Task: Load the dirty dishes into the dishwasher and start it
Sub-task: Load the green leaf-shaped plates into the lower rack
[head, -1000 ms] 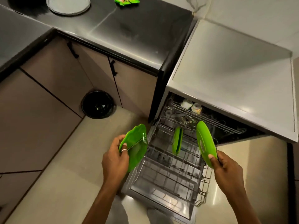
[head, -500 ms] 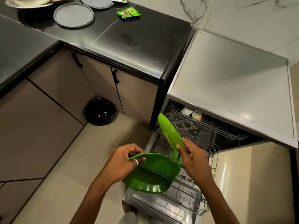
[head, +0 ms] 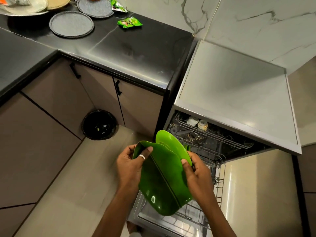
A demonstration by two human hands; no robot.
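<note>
A large dark green leaf-shaped plate (head: pixel 162 182) is held flat over the pulled-out lower rack (head: pixel 217 182) of the open dishwasher (head: pixel 236 100). My left hand (head: pixel 131 165) grips its far left rim, thumb on top. My right hand (head: pixel 196 173) pinches its right rim together with a lighter round green plate (head: pixel 172 144) that stands tilted behind it. A sliver of another green plate (head: pixel 188 147) shows in the rack behind. Two small cups (head: pixel 198 123) sit in the upper rack.
A black countertop (head: pixel 119 48) carries two grey round plates (head: pixel 71 23), a stack of dishes (head: pixel 25 6) and green wrappers (head: pixel 130 23). A black bin (head: pixel 100 124) stands on the floor by the cabinets. The open dishwasher door (head: pixel 164 221) lies below the rack.
My left hand swung the leaf-shaped plate rightward over the rack. My right hand brought the round plate left and now pinches both plates together. The view tilted up.
</note>
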